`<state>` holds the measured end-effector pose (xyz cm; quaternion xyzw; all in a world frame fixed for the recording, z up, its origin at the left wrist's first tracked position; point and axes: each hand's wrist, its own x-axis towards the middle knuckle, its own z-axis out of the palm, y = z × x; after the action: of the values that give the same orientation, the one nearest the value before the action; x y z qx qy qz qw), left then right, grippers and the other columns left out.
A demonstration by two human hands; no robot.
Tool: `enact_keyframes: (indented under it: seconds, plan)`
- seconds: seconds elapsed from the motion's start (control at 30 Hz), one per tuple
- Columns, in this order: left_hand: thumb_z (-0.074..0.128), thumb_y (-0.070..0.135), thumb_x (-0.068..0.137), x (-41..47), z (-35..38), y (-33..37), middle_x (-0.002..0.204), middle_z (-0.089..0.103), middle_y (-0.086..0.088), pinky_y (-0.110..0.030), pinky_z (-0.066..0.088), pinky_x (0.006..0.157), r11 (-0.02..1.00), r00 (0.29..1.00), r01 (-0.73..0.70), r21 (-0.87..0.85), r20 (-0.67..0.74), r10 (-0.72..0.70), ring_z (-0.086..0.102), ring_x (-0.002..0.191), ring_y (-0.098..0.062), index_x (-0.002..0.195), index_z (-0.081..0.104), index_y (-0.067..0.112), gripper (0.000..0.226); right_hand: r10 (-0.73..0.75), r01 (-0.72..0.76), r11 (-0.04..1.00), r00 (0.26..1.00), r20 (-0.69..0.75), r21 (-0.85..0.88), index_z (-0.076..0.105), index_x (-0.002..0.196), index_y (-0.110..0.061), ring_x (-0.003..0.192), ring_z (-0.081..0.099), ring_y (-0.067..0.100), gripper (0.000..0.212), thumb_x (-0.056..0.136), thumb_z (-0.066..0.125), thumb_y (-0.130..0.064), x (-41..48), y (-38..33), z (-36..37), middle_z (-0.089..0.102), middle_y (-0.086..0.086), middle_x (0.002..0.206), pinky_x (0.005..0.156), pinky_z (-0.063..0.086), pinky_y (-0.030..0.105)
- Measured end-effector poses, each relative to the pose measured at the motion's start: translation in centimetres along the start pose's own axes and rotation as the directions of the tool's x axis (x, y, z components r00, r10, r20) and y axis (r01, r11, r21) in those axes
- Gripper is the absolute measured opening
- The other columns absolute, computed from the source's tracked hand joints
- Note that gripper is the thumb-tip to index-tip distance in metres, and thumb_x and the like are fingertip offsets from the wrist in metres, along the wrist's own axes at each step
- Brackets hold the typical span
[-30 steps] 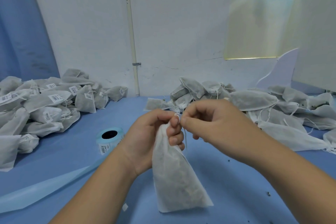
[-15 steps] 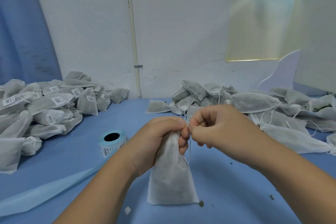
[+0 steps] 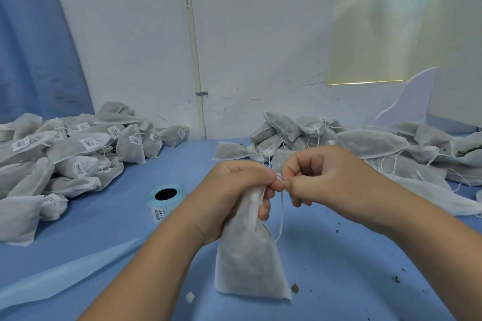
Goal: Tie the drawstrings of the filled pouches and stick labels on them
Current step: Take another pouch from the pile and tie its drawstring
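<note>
Two hands meet over the blue counter (image 3: 352, 255), I see: left hand (image 3: 229, 198) wraps its fingers (image 3: 264, 212) round the gathered neck of a soft, fibrous pouch (image 3: 247, 263) standing there; right hand (image 3: 331, 180) pinches the thin white drawstring (image 3: 281, 214).

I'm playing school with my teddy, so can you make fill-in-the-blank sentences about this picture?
The left hand grips the pouch near its ____. The right hand pinches the white ____. The label roll sits on the ____ table. The labelled pouches are piled on the person's ____ side.
Missing words: top, drawstring, blue, left.
</note>
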<state>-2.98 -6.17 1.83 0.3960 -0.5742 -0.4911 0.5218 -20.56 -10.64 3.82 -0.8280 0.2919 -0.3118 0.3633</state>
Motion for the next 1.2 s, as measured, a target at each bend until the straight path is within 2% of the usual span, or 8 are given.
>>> enact_keyframes:
  seconds: [0.23, 0.37, 0.5, 0.63, 0.83, 1.0, 1.13, 1.2]
  plan:
    - [0.061, 0.019, 0.069, -0.2, 1.0, 0.3, 0.045, 0.052, 0.001, -0.020, 0.040, 0.044, 0.994, 0.996, -0.027, 0.103, -0.080, 0.035, 0.047, 0.035, -0.016, 0.056, 0.068, 0.014, 0.015, -0.019, 0.017, 0.999, 0.999, 0.039, 0.031, 0.066, 0.067, -0.020, 0.057, 0.052, 0.005, 0.008, 0.067, 0.058, -0.022, 0.0, 0.6, -0.1, 0.065, -0.002, 0.060, 0.054, 0.039, 0.014]
    - [0.062, 0.019, 0.067, -0.1, 1.2, 0.3, 0.045, 0.051, -0.002, -0.022, 0.041, 0.043, 0.989, 0.993, -0.025, 0.144, -0.114, 0.041, 0.048, 0.035, -0.016, 0.056, 0.067, 0.014, 0.013, -0.013, 0.011, 0.999, 0.998, 0.055, 0.042, 0.065, 0.068, -0.020, 0.059, 0.051, 0.007, 0.008, 0.068, 0.057, -0.021, 0.0, 0.8, -0.2, 0.065, -0.001, 0.061, 0.058, 0.039, 0.020]
    - [0.063, 0.022, 0.065, 0.2, 1.3, -0.1, 0.046, 0.050, -0.007, -0.024, 0.042, 0.046, 0.984, 0.987, -0.007, 0.181, -0.155, 0.036, 0.049, 0.037, -0.018, 0.057, 0.067, 0.015, 0.011, -0.008, 0.006, 0.999, 0.999, 0.050, 0.039, 0.065, 0.067, -0.022, 0.058, 0.051, 0.006, 0.008, 0.067, 0.057, -0.023, 0.1, 1.0, -0.2, 0.065, -0.002, 0.061, 0.056, 0.039, 0.016]
    - [0.063, 0.025, 0.065, 0.3, 1.4, -0.5, 0.046, 0.053, -0.008, -0.024, 0.044, 0.048, 0.975, 0.981, -0.014, 0.221, -0.185, 0.056, 0.051, 0.040, -0.018, 0.057, 0.068, 0.018, 0.012, -0.002, 0.000, 1.000, 0.999, 0.050, 0.030, 0.065, 0.067, -0.022, 0.060, 0.051, 0.008, 0.008, 0.068, 0.057, -0.023, 0.1, 1.2, -0.2, 0.066, -0.001, 0.062, 0.062, 0.040, 0.025]
    - [0.064, 0.027, 0.067, 0.4, 1.7, -0.7, 0.048, 0.054, -0.005, -0.024, 0.043, 0.046, 0.985, 0.975, -0.015, 0.171, -0.218, 0.053, 0.052, 0.039, -0.016, 0.056, 0.070, 0.018, 0.015, 0.014, -0.016, 0.999, 0.999, 0.035, 0.030, 0.065, 0.068, -0.019, 0.060, 0.049, 0.010, 0.009, 0.067, 0.057, -0.023, 0.2, 1.5, -0.3, 0.066, 0.001, 0.063, 0.064, 0.037, 0.030]
    - [0.066, 0.035, 0.067, 0.4, 1.7, -1.0, 0.052, 0.062, 0.010, -0.032, 0.043, 0.067, 0.958, 0.958, -0.057, 0.281, -0.254, 0.132, 0.056, 0.054, -0.006, 0.059, 0.073, 0.025, 0.015, 0.022, -0.023, 0.999, 1.000, 0.018, 0.032, 0.065, 0.068, -0.018, 0.060, 0.050, 0.010, 0.009, 0.067, 0.057, -0.022, 0.3, 1.7, -0.4, 0.066, 0.002, 0.063, 0.069, 0.040, 0.034]
    - [0.072, 0.045, 0.052, 0.5, 1.8, -1.3, 0.053, 0.062, 0.004, -0.033, 0.043, 0.064, 0.987, 0.964, -0.024, 0.160, -0.257, 0.065, 0.054, 0.052, -0.010, 0.061, 0.075, 0.021, 0.026, 0.017, -0.017, 0.999, 1.000, 0.015, 0.037, 0.065, 0.069, -0.018, 0.061, 0.050, 0.012, 0.010, 0.067, 0.056, -0.022, 0.3, 1.8, -0.4, 0.066, 0.001, 0.063, 0.069, 0.039, 0.035]
    - [0.072, 0.044, 0.051, 0.5, 1.7, -1.4, 0.052, 0.061, 0.002, -0.036, 0.045, 0.066, 0.995, 0.971, -0.003, 0.103, -0.239, 0.028, 0.054, 0.051, -0.011, 0.061, 0.075, 0.018, 0.028, 0.011, -0.012, 0.999, 1.000, 0.022, 0.035, 0.065, 0.068, -0.019, 0.061, 0.051, 0.010, 0.009, 0.067, 0.057, -0.022, 0.3, 1.8, -0.4, 0.067, 0.000, 0.063, 0.070, 0.041, 0.033]
